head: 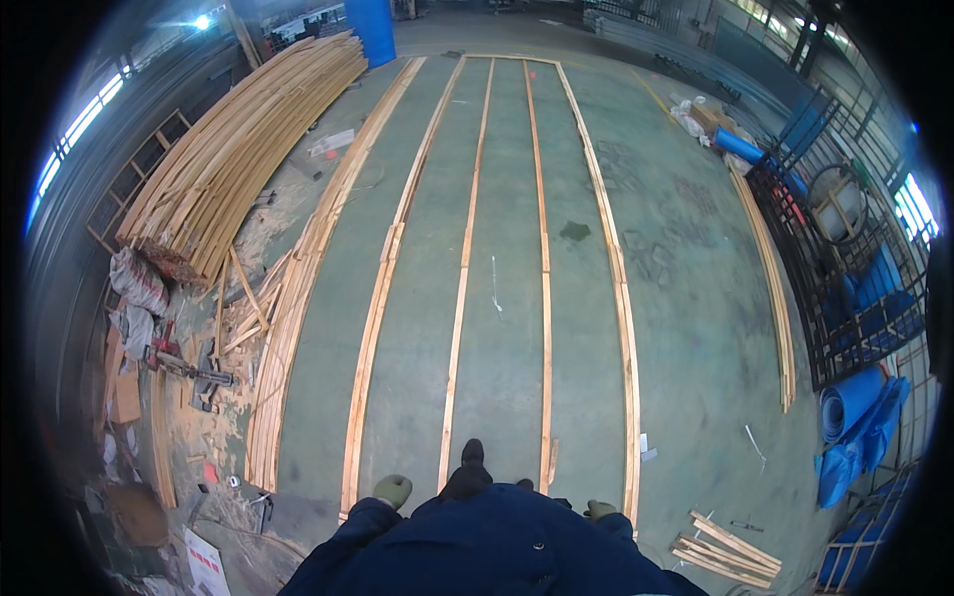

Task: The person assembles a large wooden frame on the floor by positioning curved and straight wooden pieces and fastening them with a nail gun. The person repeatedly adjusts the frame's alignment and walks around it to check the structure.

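My left hand (393,490), in a pale green work glove, hangs low with its fingers curled. It is nearest to the left outer timber strip (365,372), and nothing shows in it. My right hand (600,510), also gloved, is close to the right outer strip (628,357); its fingers are partly hidden. Between these run two thinner strips, one left (456,335) and one right (547,335), with overlapping pieces partway along. A crosspiece (514,57) lies at the far end. One dark shoe (472,451) is on the floor between the inner strips.
Long boards (298,335) lie left, beside a big timber stack (246,149) and a saw-like power tool (175,361) amid sawdust. Short offcuts (727,551) rest at lower right. Black metal racks (805,276) and blue rolls (850,406) line the right side.
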### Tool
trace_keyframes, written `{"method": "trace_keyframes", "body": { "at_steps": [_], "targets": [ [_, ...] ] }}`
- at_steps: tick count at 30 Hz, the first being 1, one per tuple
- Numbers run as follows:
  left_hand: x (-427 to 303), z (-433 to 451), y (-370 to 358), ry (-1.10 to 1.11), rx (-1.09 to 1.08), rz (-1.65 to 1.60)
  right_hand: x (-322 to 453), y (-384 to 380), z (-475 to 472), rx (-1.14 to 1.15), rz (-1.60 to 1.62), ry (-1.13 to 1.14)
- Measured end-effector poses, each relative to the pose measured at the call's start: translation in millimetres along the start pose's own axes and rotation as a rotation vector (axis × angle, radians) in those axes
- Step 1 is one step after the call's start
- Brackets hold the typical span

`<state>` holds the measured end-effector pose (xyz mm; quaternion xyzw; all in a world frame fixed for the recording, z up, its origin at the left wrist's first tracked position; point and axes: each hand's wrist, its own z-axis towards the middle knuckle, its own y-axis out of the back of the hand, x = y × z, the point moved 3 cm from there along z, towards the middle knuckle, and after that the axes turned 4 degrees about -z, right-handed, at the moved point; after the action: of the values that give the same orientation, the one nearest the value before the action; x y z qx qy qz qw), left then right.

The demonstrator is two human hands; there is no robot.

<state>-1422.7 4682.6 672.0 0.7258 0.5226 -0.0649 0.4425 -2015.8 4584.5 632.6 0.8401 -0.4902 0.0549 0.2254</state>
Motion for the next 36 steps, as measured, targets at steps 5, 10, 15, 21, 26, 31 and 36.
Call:
{"method": "trace_keyframes", "body": {
  "at_steps": [5,10,15,21,26,31,36],
  "targets": [
    [4.0,34.7,31.9,0.033,-0.015,-0.026,49.4,-28.7,14.2,-0.036,0.282,-0.046],
    [-3.8,55.1,58.2,0.024,-0.008,0.049,93.8,-30.8,19.4,-0.039,0.225,-0.019],
    [-24.0,60.5,65.5,0.021,-0.022,0.093,93.9,-18.8,7.8,-0.127,0.324,-0.030],
    [-48.8,60.9,46.0,0.006,0.020,0.216,-17.5,13.6,88.7,-0.016,0.016,0.017],
    [-60.1,23.5,12.4,0.002,-0.041,0.081,-72.3,35.8,157.9,0.048,-0.165,0.057],
    [-45.5,-12.0,-30.7,0.115,0.043,0.013,-5.7,45.8,142.9,0.026,0.141,-0.044],
    [-36.0,-27.5,-54.5,0.189,0.063,0.022,51.1,43.0,118.5,0.038,0.137,-0.002]
  ]
}}
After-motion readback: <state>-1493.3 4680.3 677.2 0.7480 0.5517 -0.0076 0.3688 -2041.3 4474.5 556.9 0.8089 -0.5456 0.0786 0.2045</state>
